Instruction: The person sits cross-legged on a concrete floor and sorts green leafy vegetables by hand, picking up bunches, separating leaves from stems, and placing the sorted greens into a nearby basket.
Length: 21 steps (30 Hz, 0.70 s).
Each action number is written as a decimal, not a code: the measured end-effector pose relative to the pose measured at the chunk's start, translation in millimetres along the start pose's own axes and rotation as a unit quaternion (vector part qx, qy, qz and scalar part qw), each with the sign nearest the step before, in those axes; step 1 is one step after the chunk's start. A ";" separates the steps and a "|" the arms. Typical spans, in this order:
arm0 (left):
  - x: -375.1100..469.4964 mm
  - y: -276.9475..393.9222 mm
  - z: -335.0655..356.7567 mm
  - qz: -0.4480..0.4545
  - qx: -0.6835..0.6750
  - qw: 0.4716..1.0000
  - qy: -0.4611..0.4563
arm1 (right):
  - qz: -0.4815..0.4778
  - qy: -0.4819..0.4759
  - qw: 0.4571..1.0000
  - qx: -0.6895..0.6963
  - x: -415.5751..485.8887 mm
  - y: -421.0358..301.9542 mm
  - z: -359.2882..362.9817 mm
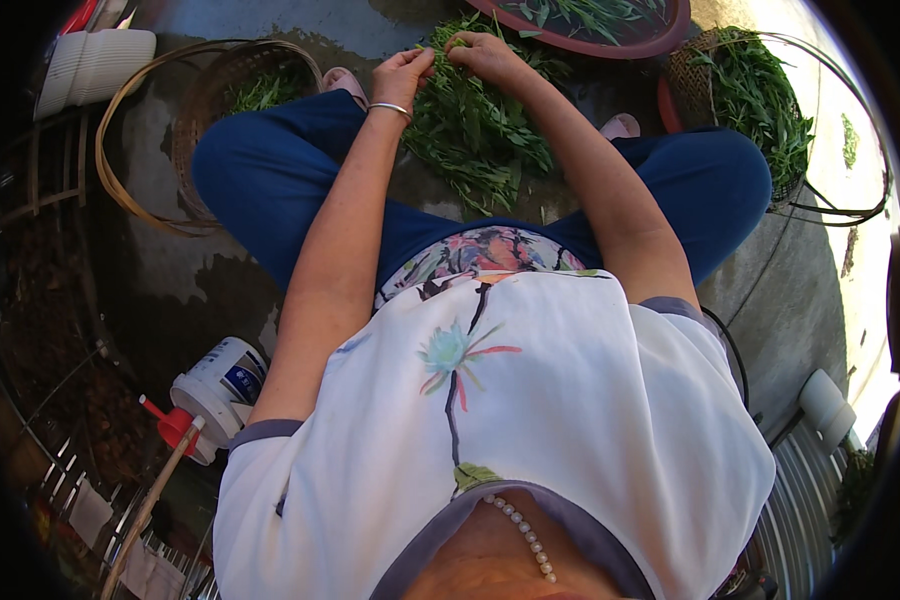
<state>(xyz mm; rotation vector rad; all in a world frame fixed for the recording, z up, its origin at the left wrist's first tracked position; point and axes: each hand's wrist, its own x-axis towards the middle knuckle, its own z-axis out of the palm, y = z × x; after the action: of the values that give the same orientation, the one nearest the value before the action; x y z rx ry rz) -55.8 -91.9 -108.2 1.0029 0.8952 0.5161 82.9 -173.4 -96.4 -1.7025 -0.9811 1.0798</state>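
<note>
In front of me a heap of leafy green stems (480, 139) lies on the wet concrete floor, between my knees. Above its far edge, my left hand (401, 79), with a silver bangle (390, 110) at the wrist, pinches a thin green stem between thumb and fingertips. Close beside it on the right, my right hand (487, 56) has curled fingers pinched on a piece of green stem (459, 43). The fingertips of both hands are near each other; whether they hold one stem or two I cannot tell.
A woven basket (195, 142) with a hoop handle holds some greens at left. Another woven basket (691, 79), heaped with greens, leans at right. A reddish basin (607, 49) at the top contains water and leaves. Behind my left arm stands a white bucket (221, 375) with a red funnel-like piece (174, 429).
</note>
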 end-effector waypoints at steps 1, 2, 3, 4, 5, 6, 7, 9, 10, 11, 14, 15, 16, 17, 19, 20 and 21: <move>0.2 -1.2 0.4 0.001 0.006 1.000 0.000 | -0.036 0.022 0.996 -0.083 2.4 1.9 0.2; 0.7 -1.9 0.3 0.001 0.012 1.000 0.002 | -0.072 0.045 0.983 -0.165 5.3 3.5 0.6; 1.4 -3.0 0.0 0.002 0.018 1.000 0.003 | -0.108 0.066 0.961 -0.246 7.4 4.2 0.7; 2.0 -3.9 -0.6 0.002 0.025 1.000 0.005 | -0.096 0.094 0.954 -0.267 8.2 5.5 -0.6; 2.8 -3.1 -4.2 -0.002 -0.006 1.000 0.003 | -0.083 0.122 0.946 -0.288 7.5 7.4 -3.8; 3.7 0.3 -10.0 -0.007 -0.037 0.999 0.001 | -0.070 0.150 0.937 -0.308 6.8 10.9 -8.6; 4.2 4.7 -14.2 -0.010 -0.067 0.998 -0.002 | -0.051 0.162 0.945 -0.279 9.3 19.2 -21.6; 4.2 11.6 -17.7 -0.021 -0.102 0.995 0.013 | -0.010 0.122 0.990 -0.064 7.0 30.1 -56.9; 4.5 13.9 -17.6 -0.028 -0.121 0.992 0.017 | 0.004 0.126 0.990 0.056 1.5 24.8 -67.2; 4.4 15.9 -17.6 -0.035 -0.140 0.989 0.021 | 0.017 0.129 0.976 0.175 -2.7 17.4 -76.2; 13.6 8.6 -31.4 -0.068 -0.185 0.980 0.026 | 0.069 0.156 0.968 0.183 -3.7 -12.1 -98.3; 13.0 10.5 -30.5 -0.081 -0.204 0.975 0.023 | 0.057 0.165 0.955 0.239 -3.7 -9.9 -101.8; 11.9 12.0 -29.4 -0.088 -0.211 0.973 0.033 | 0.072 0.175 0.956 0.225 -3.0 -8.5 -102.4; 10.8 13.7 -28.8 -0.095 -0.218 0.970 0.044 | 0.086 0.186 0.956 0.211 -2.4 -6.5 -102.8; 9.1 17.7 -25.8 -0.106 -0.237 0.964 0.055 | 0.081 0.173 0.977 0.095 -0.4 3.0 -103.7; 9.2 19.5 -25.7 -0.111 -0.250 0.960 0.056 | 0.062 0.148 0.987 -0.008 1.2 14.7 -102.7; 9.2 20.3 -27.0 -0.114 -0.263 0.956 0.059 | 0.042 0.119 0.986 -0.111 1.6 25.5 -98.5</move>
<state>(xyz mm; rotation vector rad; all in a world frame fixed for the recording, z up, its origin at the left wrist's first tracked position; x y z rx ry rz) -72.7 -62.3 -100.5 0.3805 0.9012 0.5812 179.7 -204.8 -96.5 -2.0165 -0.9084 0.8178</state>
